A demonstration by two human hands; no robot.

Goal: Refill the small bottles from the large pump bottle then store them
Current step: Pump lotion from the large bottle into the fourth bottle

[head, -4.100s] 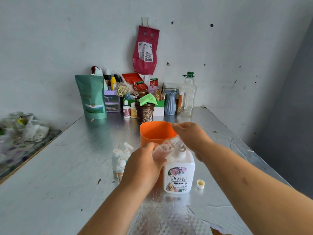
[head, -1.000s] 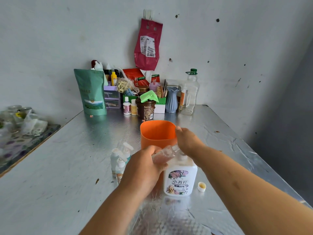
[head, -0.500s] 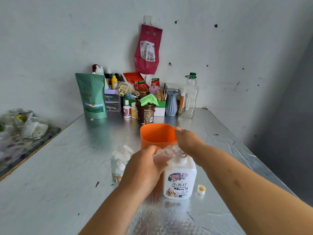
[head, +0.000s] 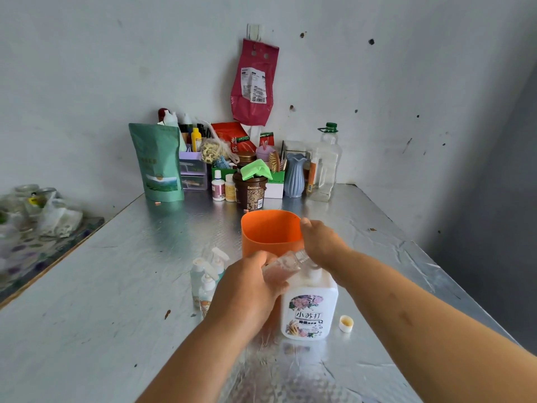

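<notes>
Head view shows the refill step in hand: the left hand (head: 247, 289) has its grip closed round a small clear bottle (head: 283, 267), tilted with its neck just beneath the right hand (head: 319, 242). That hand lies over the pump of the large pump bottle (head: 309, 309), which stands on the counter (head: 116, 286) just right of the left grip; whether the right grip is curled or flat I cannot tell. Next, I judge, comes a steady press with the neck under the spout, then the loose cap (head: 346, 323), lying further right, goes on.
</notes>
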